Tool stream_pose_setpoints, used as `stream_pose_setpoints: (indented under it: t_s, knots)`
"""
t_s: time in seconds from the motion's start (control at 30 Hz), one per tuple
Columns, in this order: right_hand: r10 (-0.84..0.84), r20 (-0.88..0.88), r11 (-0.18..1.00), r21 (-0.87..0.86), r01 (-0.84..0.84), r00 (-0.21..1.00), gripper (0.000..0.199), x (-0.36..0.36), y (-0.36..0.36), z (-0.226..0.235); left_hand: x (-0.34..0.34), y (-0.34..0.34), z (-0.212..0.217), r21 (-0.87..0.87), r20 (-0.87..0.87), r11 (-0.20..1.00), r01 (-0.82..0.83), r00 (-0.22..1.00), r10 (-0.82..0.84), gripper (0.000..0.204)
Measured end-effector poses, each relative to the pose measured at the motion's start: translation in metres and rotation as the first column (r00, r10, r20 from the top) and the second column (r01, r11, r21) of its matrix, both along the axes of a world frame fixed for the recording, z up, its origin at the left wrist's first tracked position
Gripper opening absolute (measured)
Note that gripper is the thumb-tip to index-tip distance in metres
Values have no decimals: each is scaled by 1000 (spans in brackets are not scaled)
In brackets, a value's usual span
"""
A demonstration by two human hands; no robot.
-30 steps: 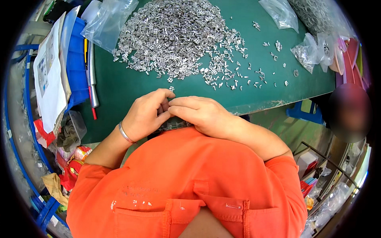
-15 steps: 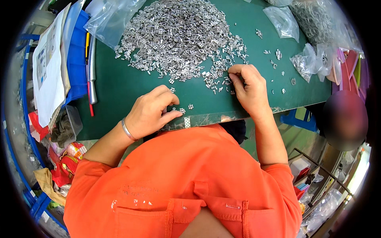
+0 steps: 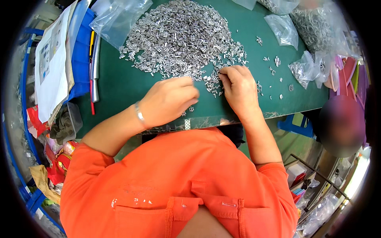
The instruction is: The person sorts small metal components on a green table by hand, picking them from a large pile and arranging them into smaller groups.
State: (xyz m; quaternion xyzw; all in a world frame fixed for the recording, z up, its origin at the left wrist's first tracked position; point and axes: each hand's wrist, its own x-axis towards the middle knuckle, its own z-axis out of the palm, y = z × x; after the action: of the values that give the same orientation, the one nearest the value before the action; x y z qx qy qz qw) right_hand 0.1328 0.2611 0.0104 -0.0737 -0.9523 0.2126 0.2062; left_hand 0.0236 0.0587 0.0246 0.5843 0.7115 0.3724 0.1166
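Observation:
A big heap of small silver metal pieces (image 3: pixel 178 35) lies on the green table (image 3: pixel 115 91). My left hand (image 3: pixel 170 101), with a silver bracelet (image 3: pixel 139 115) on the wrist, rests curled at the heap's near edge; its fingers hide whatever is inside. My right hand (image 3: pixel 238 87) is at the heap's right near edge, fingertips pinched down among the loose pieces. A couple of stray pieces (image 3: pixel 190 109) lie just in front of my left hand. My orange shirt fills the lower part of the view.
Clear plastic bags (image 3: pixel 119 20) (image 3: pixel 283 29) lie at the back, and fuller bags of metal parts (image 3: pixel 313 23) at the right. A blue tray (image 3: pixel 81 59) with papers (image 3: pixel 51 63) and a silver tube (image 3: pixel 95 67) flanks the left. Another person (image 3: pixel 341 127) is at the right.
Both hands were together at the table's near edge. The right hand went out to the heap's right edge; the left hand has since moved up to the heap too.

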Motion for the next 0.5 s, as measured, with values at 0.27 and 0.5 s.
stream_pose_setpoints:
  t_s: [0.27,0.5]
  knots:
    - [-22,137,991,-130,40,990,9,7,5,4,2,65,-20,-44,-201,998,-48,979,39,14]
    - [48,70,998,-42,-45,996,15,16,11,3,-1,78,-17,-135,-157,990,-42,987,20,13]
